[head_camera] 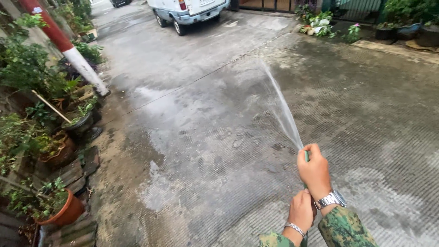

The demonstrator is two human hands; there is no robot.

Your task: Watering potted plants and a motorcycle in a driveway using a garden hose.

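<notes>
Right hand: the right hand is clenched round the end of a green garden hose, thumb pressed over the mouth, a silver wristwatch on the wrist and a green camouflage sleeve below it.
Left hand: the left hand grips the same hose just behind and below the right one, touching it; a silver bracelet circles that wrist.
Hose: only a short green stub shows above the right fist and a sliver under the left; the rest is hidden by the hands, near the bottom edge of the pavement, right of centre.
Water: a flat fan of water spray leaves the hose end and rises up and to the left, thinning out over the middle of the concrete.
Ground: the concrete pavement is ribbed, wet and dark in broad patches, with a paler puddle sheen left of centre.
Left edge: potted plants line this side, among them a terracotta pot near the bottom left corner, a dark pot further up, and stacked bricks between them.
Pole: a red and white pole leans up from the left edge.
Far edge: a pale van stands at the top, and more potted greenery sits along the top right corner.
</notes>
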